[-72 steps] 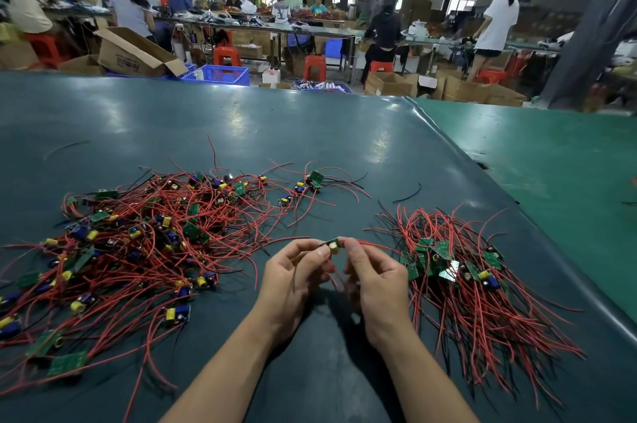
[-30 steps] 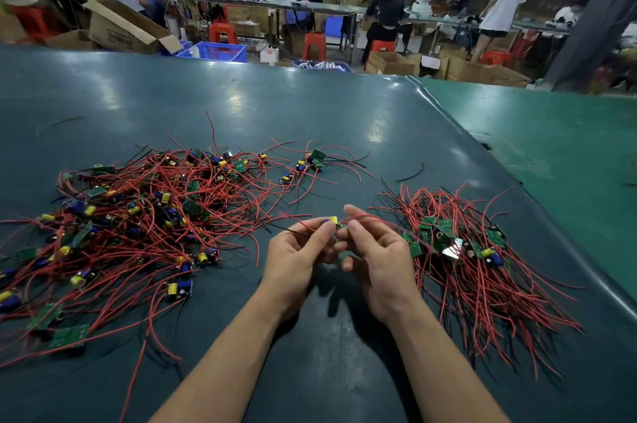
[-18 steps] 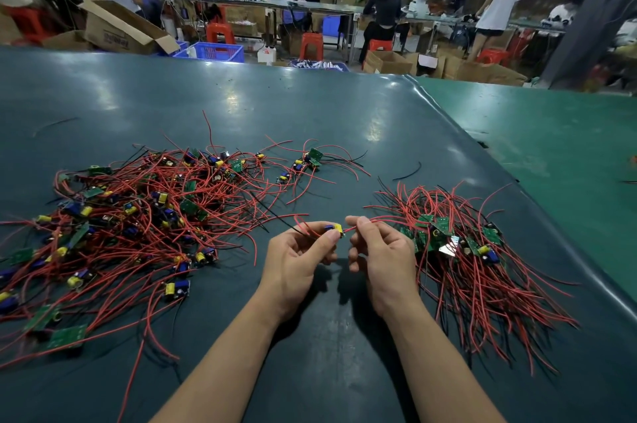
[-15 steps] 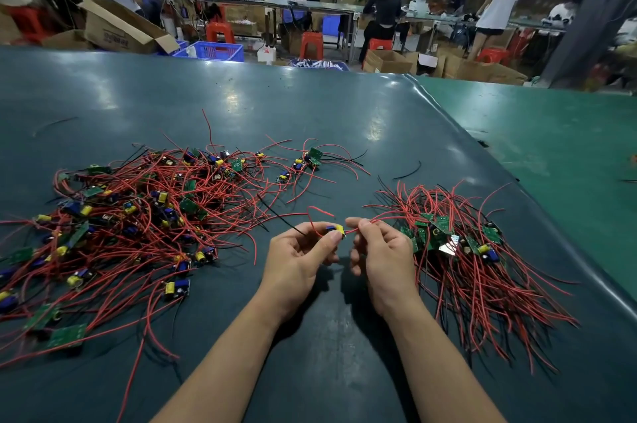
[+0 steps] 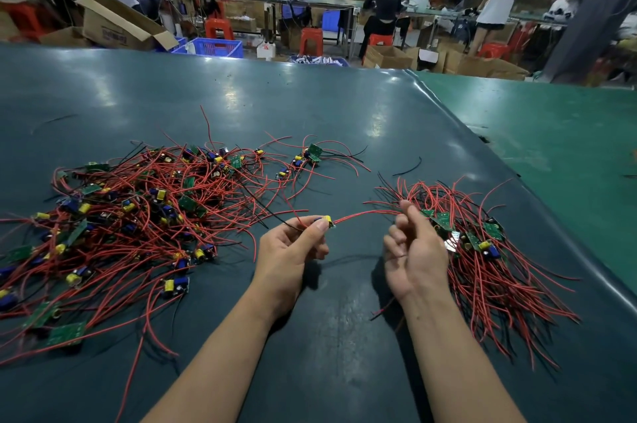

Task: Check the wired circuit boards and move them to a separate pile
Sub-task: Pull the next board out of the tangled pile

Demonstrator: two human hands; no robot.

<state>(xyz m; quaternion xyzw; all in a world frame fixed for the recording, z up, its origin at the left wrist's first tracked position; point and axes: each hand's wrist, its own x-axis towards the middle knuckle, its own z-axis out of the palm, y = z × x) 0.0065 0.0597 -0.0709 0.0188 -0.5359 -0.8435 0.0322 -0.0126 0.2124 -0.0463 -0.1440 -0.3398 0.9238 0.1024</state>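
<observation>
My left hand (image 5: 287, 252) pinches a small wired circuit board (image 5: 327, 220) with a yellow part at its tip. A red wire (image 5: 365, 214) runs from that board to my right hand (image 5: 412, 252), whose fingertips pinch it at the far end. A large loose pile of wired boards (image 5: 138, 212) with red and black leads lies on the left. Just right of my right hand lies a smaller pile of wired boards (image 5: 482, 250).
The work surface is a dark teal mat (image 5: 310, 105); a brighter green table (image 5: 551, 133) adjoins it on the right. A stray black wire (image 5: 412, 166) lies between the piles. Beyond the far edge are cardboard boxes (image 5: 117, 26), red stools and several people.
My hands have moved apart. The right hand has slid out along the red wire toward the right pile, while the left hand keeps the board pinched.
</observation>
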